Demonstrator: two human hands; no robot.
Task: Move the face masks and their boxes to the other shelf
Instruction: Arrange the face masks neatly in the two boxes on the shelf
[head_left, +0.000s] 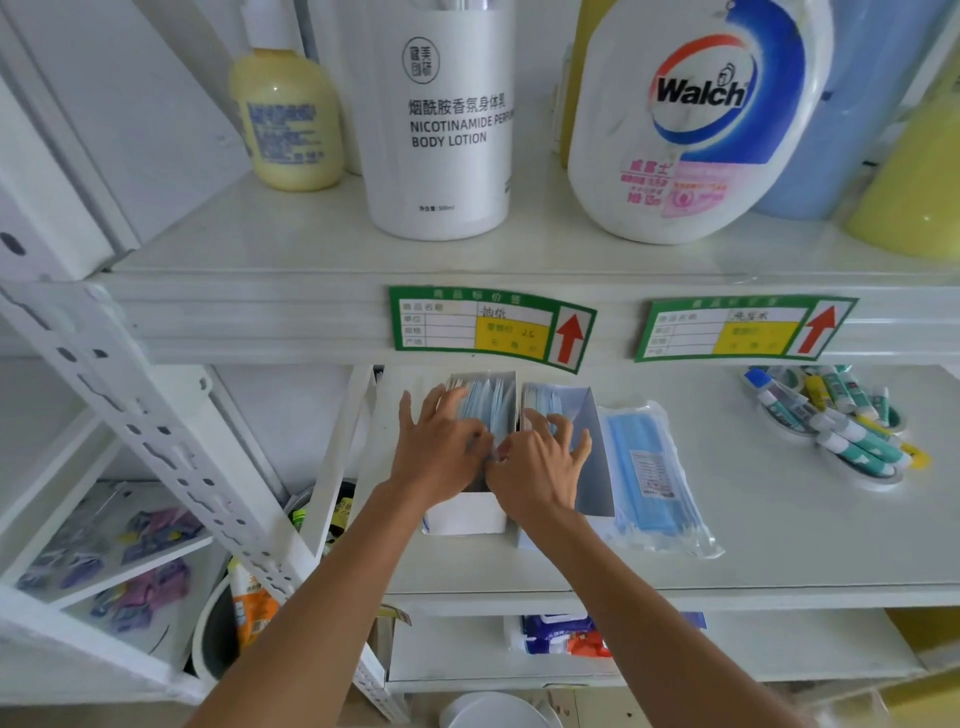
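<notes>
Both my hands are in over the middle shelf (779, 519), working at the two open mask boxes that stand side by side on it. My left hand (436, 447) lies on top of the left box (467, 512), fingers spread and slightly bent across the blue face masks (485, 402) packed upright inside; its thumb and forefinger meet at the inner edge, where they seem to pinch something small and pale, though I cannot tell what it is. My right hand (540, 467) is just beside it, touching it at the thumbs, with its fingers splayed and curled down into the right box (597, 457) onto the masks there; I cannot tell whether it has hold of any. The right box is only partly filled, its grey inner wall bare beyond my fingers. Just to the right of that hand, touching the box's side, a sealed clear pack of blue masks (649, 467) lies flat on the shelf. Further right, well apart, is a heap of glue sticks and tape rolls (836, 421). Above my hands, on the upper shelf (260, 260), stand a white body lotion bottle (441, 119), a yellow bottle (288, 119) and a Walch jug (691, 119), with two green price labels (491, 327) on its front edge.
</notes>
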